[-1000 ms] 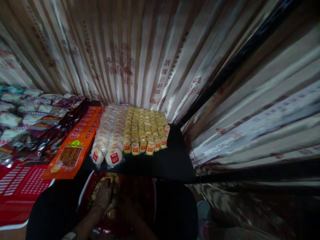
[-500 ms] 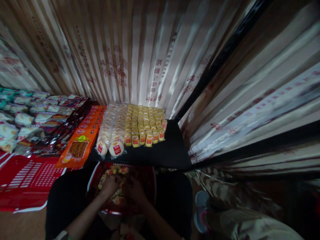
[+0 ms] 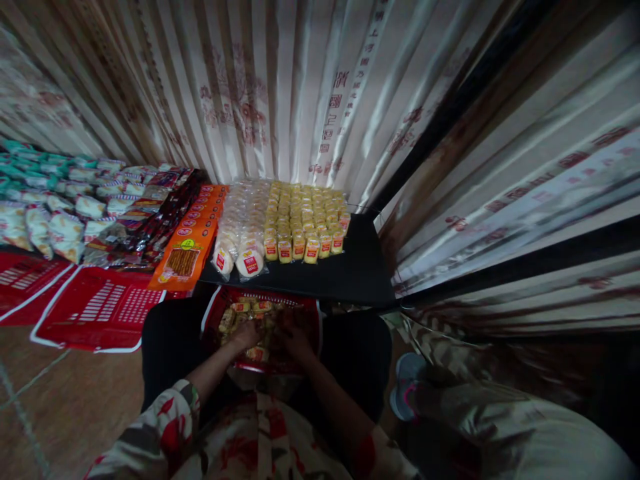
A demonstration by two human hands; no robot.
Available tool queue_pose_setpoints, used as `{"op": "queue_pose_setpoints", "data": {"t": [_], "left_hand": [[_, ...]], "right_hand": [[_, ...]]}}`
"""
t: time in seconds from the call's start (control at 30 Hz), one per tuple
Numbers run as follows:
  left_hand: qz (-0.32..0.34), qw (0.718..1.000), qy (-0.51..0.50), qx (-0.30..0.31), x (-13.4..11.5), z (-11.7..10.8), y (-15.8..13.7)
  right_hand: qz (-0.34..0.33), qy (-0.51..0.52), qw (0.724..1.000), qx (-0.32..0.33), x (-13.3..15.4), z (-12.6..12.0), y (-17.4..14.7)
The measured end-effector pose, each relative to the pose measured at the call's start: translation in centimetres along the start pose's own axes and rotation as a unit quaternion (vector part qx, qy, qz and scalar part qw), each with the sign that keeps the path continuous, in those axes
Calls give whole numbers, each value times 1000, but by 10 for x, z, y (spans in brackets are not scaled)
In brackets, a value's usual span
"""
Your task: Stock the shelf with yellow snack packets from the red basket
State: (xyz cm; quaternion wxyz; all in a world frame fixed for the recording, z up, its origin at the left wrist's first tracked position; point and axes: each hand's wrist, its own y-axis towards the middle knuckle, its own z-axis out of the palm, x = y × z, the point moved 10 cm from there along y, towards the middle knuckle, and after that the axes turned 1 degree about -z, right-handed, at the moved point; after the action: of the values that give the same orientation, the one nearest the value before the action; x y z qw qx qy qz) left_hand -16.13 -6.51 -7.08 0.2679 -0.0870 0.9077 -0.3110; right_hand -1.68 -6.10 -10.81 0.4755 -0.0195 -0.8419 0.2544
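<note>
Seated with left hand [image 3: 247, 335] and right hand [image 3: 295, 337] in a red basket [image 3: 253, 365] on the lap [image 3: 356, 350], among small wrapped packets [image 3: 242, 307]; too dark to tell either grip open or closed. As for the clearest packets: nearer the left hand, just beyond and leftward, with long axes seemingly crosswise at the far end. Beyond, on a black surface [image 3: 367, 267]: yellow packets [image 3: 305, 220] before a pleated curtain [image 3: 300, 100].

Looks like a little snack shop or stall tbh, packaged treats [image 3: 305, 223] lined up in rows on a black table [image 3: 367, 263], red shopping baskets [image 3: 70, 303] nearby.
</note>
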Motion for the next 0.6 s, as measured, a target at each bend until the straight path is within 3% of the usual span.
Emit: {"op": "queue_pose_setpoints", "data": {"t": [0.13, 0.27, 0.43, 0.6], "left_hand": [[-10, 1000, 13, 7, 17, 25, -3], [-14, 1000, 3, -6, 21, 34, -3], [-30, 997, -62, -33, 22, 24, -2], [-33, 986, -162, -27, 23, 7, -7]], "right_hand": [[-7, -1, 1000, 14, -6, 9, 0], [-15, 3, 1000, 23, -2, 17, 0], [-25, 20, 999, 10, 6, 14, -5], [-49, 34, 997, -42, 23, -8, -8]]}}
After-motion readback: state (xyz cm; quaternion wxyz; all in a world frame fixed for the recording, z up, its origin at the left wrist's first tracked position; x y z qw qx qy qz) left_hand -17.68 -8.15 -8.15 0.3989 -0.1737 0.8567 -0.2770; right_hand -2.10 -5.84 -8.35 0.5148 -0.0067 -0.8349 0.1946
